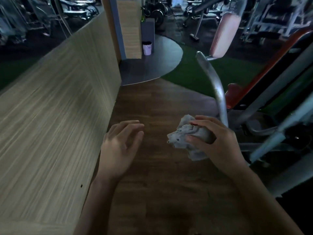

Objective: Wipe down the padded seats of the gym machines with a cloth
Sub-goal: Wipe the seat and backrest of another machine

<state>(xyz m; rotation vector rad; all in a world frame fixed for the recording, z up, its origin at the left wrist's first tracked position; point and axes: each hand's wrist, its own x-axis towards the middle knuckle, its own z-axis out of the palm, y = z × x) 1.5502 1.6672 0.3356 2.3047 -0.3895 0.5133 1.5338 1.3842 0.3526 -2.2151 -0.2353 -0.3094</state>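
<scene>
— Head view. Right hand [215, 138]?
— Curled round a crumpled grey cloth [183, 138], fingers over the top, thumb underneath. Held in the air above the brown wooden floor [160, 102], touching no pad.
— Left hand [118, 146]?
— Loose and holding nothing, fingers nearly straight and close together, palm turned toward the cloth. Level with the right hand, apart from it, with bare floor between.
— Nearest padding?
— A red seat pad [234, 94] to the right, beyond the cloth, on a machine with grey and orange frame parts. Further back and higher, a tilted pink pad [223, 33]. Both well apart from the cloth.
— Between cloth and red pad?
— A curved grey metal bar [218, 92], rising from just behind the right hand toward the pink pad.
— Left side?
— A long pale wooden panel [59, 107], blurred, running away from the camera.
— Further off?
— Green turf [194, 73], and a small pale bin [147, 48] standing at the foot of a pillar. Beyond that, dim machines and weights, too dark to tell apart.
</scene>
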